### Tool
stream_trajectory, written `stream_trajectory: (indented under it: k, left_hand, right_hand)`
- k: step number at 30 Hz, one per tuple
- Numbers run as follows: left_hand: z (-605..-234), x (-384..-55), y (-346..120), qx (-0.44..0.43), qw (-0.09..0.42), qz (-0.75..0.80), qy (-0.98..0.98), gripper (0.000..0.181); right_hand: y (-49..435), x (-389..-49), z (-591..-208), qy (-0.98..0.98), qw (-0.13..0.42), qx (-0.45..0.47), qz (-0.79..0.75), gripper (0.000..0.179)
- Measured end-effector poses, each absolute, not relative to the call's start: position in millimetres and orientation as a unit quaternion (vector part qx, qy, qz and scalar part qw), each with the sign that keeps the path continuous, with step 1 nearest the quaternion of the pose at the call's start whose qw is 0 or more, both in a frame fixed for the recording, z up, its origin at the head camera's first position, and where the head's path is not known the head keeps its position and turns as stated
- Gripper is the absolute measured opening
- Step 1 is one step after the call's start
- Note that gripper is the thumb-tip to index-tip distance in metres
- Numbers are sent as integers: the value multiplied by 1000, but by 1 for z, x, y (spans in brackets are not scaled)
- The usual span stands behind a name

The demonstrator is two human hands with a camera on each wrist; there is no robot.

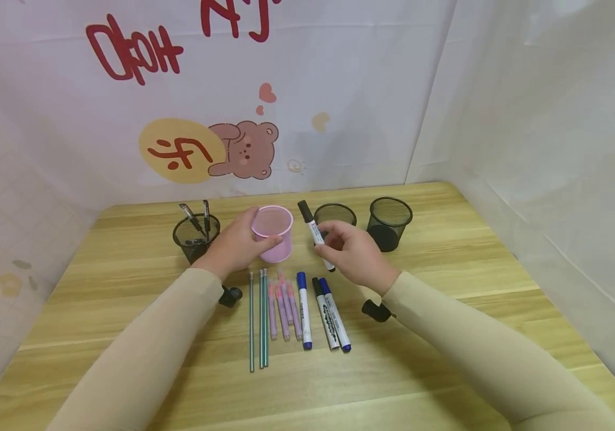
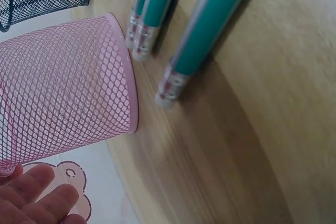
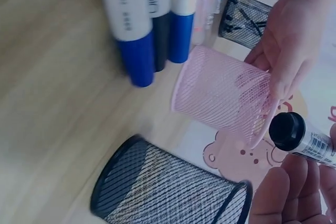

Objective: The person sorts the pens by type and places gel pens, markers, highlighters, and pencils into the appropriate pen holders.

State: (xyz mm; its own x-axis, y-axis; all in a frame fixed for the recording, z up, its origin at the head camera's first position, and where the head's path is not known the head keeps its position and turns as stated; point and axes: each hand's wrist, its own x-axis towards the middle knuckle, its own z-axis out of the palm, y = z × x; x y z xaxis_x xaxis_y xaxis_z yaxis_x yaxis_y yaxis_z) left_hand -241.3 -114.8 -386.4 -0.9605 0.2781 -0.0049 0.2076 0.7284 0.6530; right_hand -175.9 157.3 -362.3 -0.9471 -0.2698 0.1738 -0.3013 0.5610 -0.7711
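My left hand (image 1: 236, 242) grips a pink mesh pen cup (image 1: 279, 250) near its rim, the thumb across the near side. The cup stands upright on the wooden table. My right hand (image 1: 360, 254) pinches a black-capped whiteboard marker (image 1: 310, 220) above the table, tilted with its cap up and to the left. In the right wrist view the marker's black end (image 3: 286, 131) is close to the pink cup's rim, apart from it. Just behind the right hand stands a black mesh cup (image 1: 334, 209), partly hidden by that hand.
Another black mesh cup (image 1: 389, 221) is at the right; one at the left (image 1: 189, 233) holds black pens. In front lie green pencils (image 1: 262, 323), several pink highlighter-like pens (image 1: 284, 311), blue-capped markers (image 1: 304, 311) and a black-capped marker (image 1: 326, 314). A printed cloth (image 1: 361, 108) hangs behind.
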Motion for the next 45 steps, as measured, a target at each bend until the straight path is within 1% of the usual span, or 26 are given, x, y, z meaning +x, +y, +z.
stream_trajectory:
  k: [7, 15, 23, 25, 30, 32, 40, 45]
  left_hand:
    - [-389, -242, -115, 131, 54, 352, 925, 95]
    - [-390, -242, -114, 137, 49, 361, 921, 88]
    - [-390, -243, -115, 137, 55, 369, 918, 87]
    - [-390, -243, -116, 135, 56, 368, 918, 89]
    - [-390, -243, -115, 122, 65, 360, 923, 104]
    - [-390, -243, -115, 118, 67, 359, 924, 106]
    - [-391, -244, -115, 119, 67, 364, 921, 92]
    - [-390, -244, -115, 118, 73, 367, 920, 96]
  right_hand:
    - [145, -181, -360, -862, 38, 193, 466, 40]
    - [133, -188, -354, -853, 61, 210, 473, 41]
    - [119, -196, -346, -842, 68, 205, 495, 39]
    - [116, -199, -344, -837, 69, 205, 502, 39]
    - [107, -207, -342, -827, 78, 202, 519, 39]
    - [104, -210, -342, -828, 82, 196, 519, 39]
    - [93, -224, -347, -820, 77, 174, 539, 35]
    - [85, -231, -354, -826, 77, 178, 529, 28]
